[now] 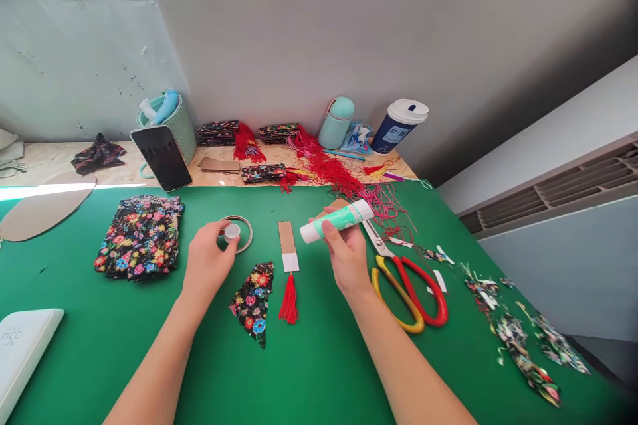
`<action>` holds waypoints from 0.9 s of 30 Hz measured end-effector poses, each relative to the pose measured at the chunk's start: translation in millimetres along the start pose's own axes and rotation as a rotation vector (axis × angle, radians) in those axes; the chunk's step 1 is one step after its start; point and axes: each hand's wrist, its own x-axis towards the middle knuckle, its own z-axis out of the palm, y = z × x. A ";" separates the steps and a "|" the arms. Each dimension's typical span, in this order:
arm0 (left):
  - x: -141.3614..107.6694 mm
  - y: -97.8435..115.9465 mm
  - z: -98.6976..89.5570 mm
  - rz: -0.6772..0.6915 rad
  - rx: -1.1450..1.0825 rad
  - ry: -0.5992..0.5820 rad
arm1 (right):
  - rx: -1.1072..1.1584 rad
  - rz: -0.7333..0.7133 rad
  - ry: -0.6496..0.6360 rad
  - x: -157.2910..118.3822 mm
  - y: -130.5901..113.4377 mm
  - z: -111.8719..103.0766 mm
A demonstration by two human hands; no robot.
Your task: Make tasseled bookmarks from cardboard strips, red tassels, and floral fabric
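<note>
My left hand point(212, 254) pinches a small round white cap point(232, 233) beside a tape ring point(248, 234) on the green mat. In my right hand point(347, 255) is a green and white glue stick point(339, 219), tilted up to the right. A brown cardboard piece shows partly behind that hand. Between my hands lies a cardboard strip point(286, 238) with a white lower end and a red tassel point(288, 302) below it. Left of the tassel is a floral black fabric piece point(253, 302).
Scissors point(399, 275) with red and yellow handles lie beside my right hand. A floral fabric stack point(142, 237) is at left, near a phone point(162, 158). Fabric scraps point(521, 345) lie at right. A teal bottle point(337, 123) and a lidded cup point(399, 126) stand behind.
</note>
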 end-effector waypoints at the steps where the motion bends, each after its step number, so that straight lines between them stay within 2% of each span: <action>1: 0.7 -2.7 1.5 -0.016 0.002 -0.014 | -0.006 0.005 -0.018 -0.8 0.4 0.6; 7: 0.1 -9.1 7.5 0.048 0.076 -0.012 | -0.079 -0.002 -0.049 -2.9 2.1 3.5; 10: 0.2 -4.8 5.5 0.117 0.195 0.067 | -0.074 -0.022 -0.037 -0.8 3.4 3.0; 13: -7.1 12.1 4.0 0.265 0.296 0.192 | -0.044 -0.053 -0.035 0.9 6.3 2.6; 14: -12.9 20.5 5.1 0.362 0.276 0.183 | -0.042 -0.059 -0.039 1.4 7.9 2.6; 16: -28.9 39.0 10.4 0.555 0.208 0.118 | -0.055 -0.070 -0.046 2.6 12.5 3.1; 18: -47.1 55.0 19.0 0.737 0.195 -0.014 | -0.084 -0.093 -0.035 4.9 18.9 4.4; 20: -61.5 63.8 28.1 0.850 0.221 -0.109 | -0.114 -0.108 -0.019 9.2 25.9 6.6; 22: -68.7 64.7 34.9 0.857 0.227 -0.170 | -0.124 -0.083 -0.019 15.5 31.6 9.2; 27: -68.4 55.3 40.3 0.737 0.276 -0.258 | 0.027 0.063 -0.073 30.6 34.0 10.4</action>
